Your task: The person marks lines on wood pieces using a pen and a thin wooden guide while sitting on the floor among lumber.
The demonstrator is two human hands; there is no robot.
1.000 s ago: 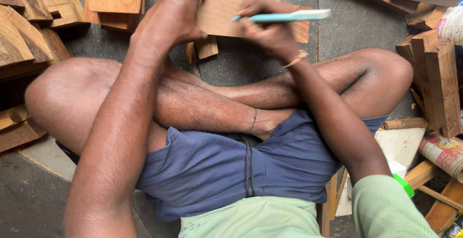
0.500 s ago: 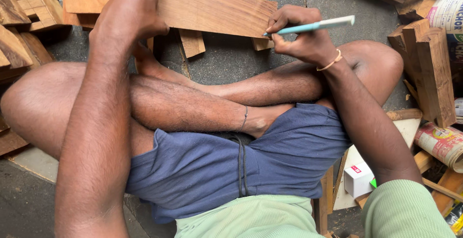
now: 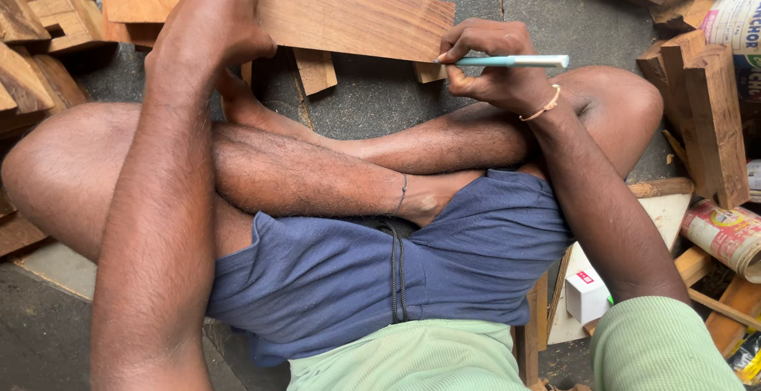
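Hands work on one flat wooden board [image 3: 349, 18], which lies across the upper centre of the view, at 12 o'clock from the crossed legs [image 3: 317, 169]. Left hand [image 3: 218, 18] covers the board's left end, fingers curled down over it and pressing it in place. Right hand [image 3: 491, 62] sits at the board's right end, at 3 o'clock from the left hand, fingers pinched narrow around a teal pen [image 3: 515, 61]. Pen lies nearly level, tip touching the board's lower right edge, rear end pointing to 3 o'clock. Board rests above other wood strips [image 3: 315, 70] on the dark floor [image 3: 380, 93]. Stacked wood offcuts [image 3: 43, 34] lie at 9 o'clock of the left hand. Upright wood blocks [image 3: 709, 113] stand at 3 o'clock of the right hand. A small white box [image 3: 587, 296] lies at 5 o'clock, near the right sleeve [image 3: 658, 347].
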